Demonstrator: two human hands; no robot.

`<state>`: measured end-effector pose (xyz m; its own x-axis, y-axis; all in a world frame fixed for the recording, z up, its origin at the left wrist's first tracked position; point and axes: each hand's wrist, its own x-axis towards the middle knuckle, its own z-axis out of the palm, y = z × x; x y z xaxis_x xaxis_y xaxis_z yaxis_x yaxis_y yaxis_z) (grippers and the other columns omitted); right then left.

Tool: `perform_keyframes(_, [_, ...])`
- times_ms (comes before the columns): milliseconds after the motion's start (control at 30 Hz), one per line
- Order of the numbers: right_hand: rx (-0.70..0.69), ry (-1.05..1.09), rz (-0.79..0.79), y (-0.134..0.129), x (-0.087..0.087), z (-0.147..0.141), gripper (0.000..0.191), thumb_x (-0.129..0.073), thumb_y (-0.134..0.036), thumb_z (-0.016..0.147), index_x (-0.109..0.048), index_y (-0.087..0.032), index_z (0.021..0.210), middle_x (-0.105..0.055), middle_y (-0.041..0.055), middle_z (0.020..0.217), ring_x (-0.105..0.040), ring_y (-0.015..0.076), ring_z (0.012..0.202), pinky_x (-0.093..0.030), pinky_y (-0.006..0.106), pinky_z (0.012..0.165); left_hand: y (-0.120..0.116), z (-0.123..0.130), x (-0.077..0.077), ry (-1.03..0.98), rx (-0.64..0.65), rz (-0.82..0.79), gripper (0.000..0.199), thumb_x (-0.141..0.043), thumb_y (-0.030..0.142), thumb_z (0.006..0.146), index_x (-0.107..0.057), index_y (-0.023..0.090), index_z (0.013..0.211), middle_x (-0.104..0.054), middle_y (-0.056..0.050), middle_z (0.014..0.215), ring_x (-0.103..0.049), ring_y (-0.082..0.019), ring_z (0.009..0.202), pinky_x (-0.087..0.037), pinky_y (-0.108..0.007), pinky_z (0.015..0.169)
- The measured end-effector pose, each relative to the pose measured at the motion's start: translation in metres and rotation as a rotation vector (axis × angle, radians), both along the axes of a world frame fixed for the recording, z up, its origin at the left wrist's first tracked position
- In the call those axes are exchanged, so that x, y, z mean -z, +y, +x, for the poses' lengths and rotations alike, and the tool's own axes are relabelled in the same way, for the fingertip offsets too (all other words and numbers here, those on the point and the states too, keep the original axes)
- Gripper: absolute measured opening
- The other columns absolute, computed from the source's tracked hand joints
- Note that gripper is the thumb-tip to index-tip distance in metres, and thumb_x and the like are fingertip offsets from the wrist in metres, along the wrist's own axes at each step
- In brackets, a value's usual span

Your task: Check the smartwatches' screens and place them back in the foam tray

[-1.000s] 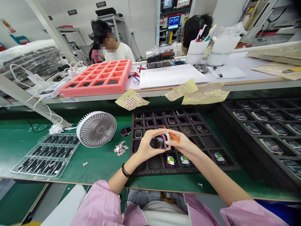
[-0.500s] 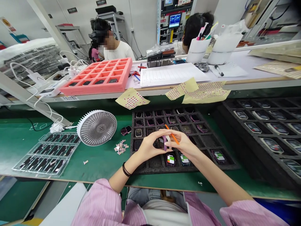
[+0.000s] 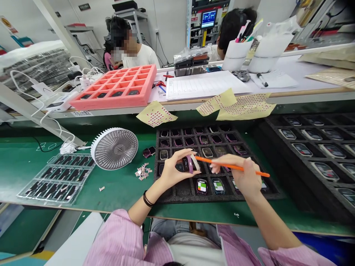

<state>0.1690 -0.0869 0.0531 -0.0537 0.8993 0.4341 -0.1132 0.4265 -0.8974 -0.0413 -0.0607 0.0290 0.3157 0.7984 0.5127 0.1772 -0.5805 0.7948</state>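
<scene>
A worker's left hand (image 3: 177, 168) cradles a smartwatch (image 3: 190, 163) with a lilac-and-white band in a curled, closed grip above a black foam tray (image 3: 169, 195). The right hand (image 3: 235, 171) pinches an orange stick (image 3: 233, 167) in a narrow grip, its tip just beside the watch. The tray's grid of cells holds rows of watch bodies, two nearby showing green-and-white screens (image 3: 202, 186). To the right, a second foam tray (image 3: 277, 166) carries rows of watches with lit screens. On the green-matted desk (image 3: 122, 192), a clear plastic tray (image 3: 33, 194) holds dark parts in rows, near a white fan (image 3: 114, 149) and a pile of small pieces (image 3: 142, 170). Farther off, a pink foam tray (image 3: 116, 104) holds dark watches in its nearest row, and a white cup (image 3: 237, 50) holds pens.
</scene>
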Motion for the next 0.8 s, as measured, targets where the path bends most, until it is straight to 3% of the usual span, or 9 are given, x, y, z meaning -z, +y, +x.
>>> perform_keyframes(100, [0.056,-0.046,0.131,-0.007,0.003,0.000,0.050,-0.040,-0.041,0.097,-0.080,-0.022,0.075,-0.069,0.0074,0.058,-0.062,0.0215,0.055,-0.049,0.037,0.054,-0.001,0.001,0.000,0.011,-0.005,0.001,0.065,-0.082,0.030,0.068,-0.049,0.019,0.123,-0.068,-0.015,0.117,-0.065,-0.025,0.111,-0.058,-0.029,0.081])
perform_keyframes(267, [0.110,-0.048,0.240,-0.006,0.010,0.000,0.048,-0.035,-0.028,0.100,-0.080,-0.024,0.084,-0.071,0.0043,0.062,-0.063,0.0182,0.059,-0.050,0.033,0.056,-0.001,0.002,0.001,-0.010,0.003,0.001,0.064,-0.082,0.028,0.068,-0.049,0.019,0.123,-0.069,-0.014,0.116,-0.065,-0.024,0.111,-0.059,-0.027,0.079])
perform_keyframes(600, [0.137,-0.214,0.357,-0.007,0.012,-0.003,0.044,-0.034,-0.018,0.100,-0.077,-0.022,0.094,-0.071,0.0034,0.071,-0.066,0.0173,0.067,-0.053,0.033,0.064,0.000,0.002,0.004,-0.024,-0.012,-0.021,0.060,-0.081,0.025,0.069,-0.052,0.018,0.121,-0.068,-0.014,0.117,-0.066,-0.023,0.109,-0.061,-0.026,0.076])
perform_keyframes(800, [0.121,-0.184,0.337,-0.006,0.010,-0.005,0.047,-0.032,-0.020,0.100,-0.077,-0.023,0.090,-0.070,0.0029,0.068,-0.066,0.0173,0.065,-0.052,0.033,0.063,0.001,0.003,0.005,-0.014,-0.009,-0.071,0.062,-0.081,0.024,0.068,-0.050,0.019,0.122,-0.068,-0.014,0.117,-0.066,-0.023,0.109,-0.061,-0.027,0.077])
